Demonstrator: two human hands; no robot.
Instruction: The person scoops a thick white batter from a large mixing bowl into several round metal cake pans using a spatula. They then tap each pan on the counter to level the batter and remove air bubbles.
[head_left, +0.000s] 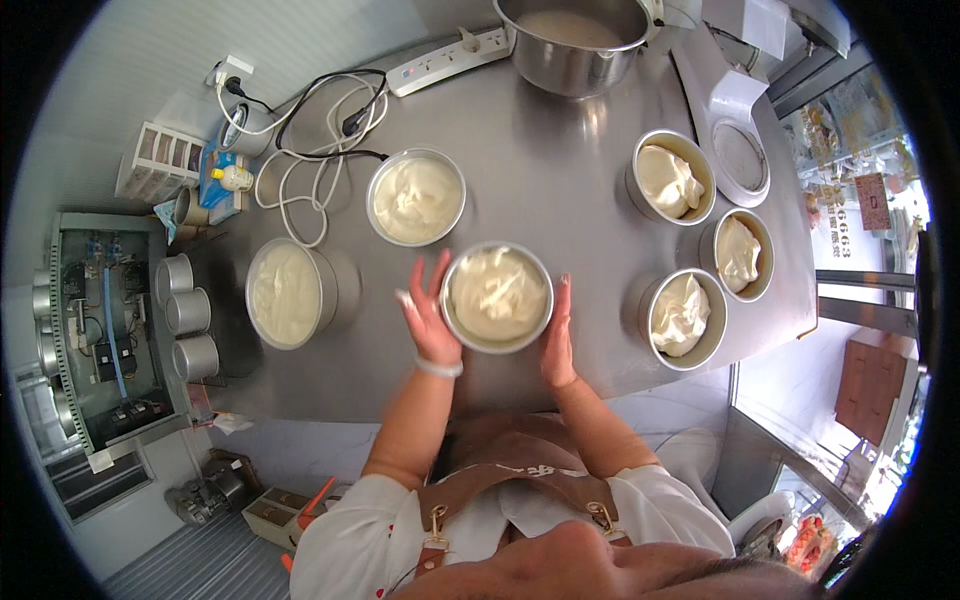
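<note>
My left hand and my right hand stand on either side of a round metal cake tin filled with pale batter. The left palm is at the tin's left side, thumb and fingers spread. The right hand lies flat along the right side, fingers straight. Behind the left hand is a second filled tin, and farther left a third with a smoother surface. On the right stand three tins with mounded, unlevelled batter: one at the back, one at the right and one nearer me.
A large steel mixing bowl stands at the back. Left of it are a power strip and looped cables. A white stand mixer is at the back right. Small tins line the table's left end.
</note>
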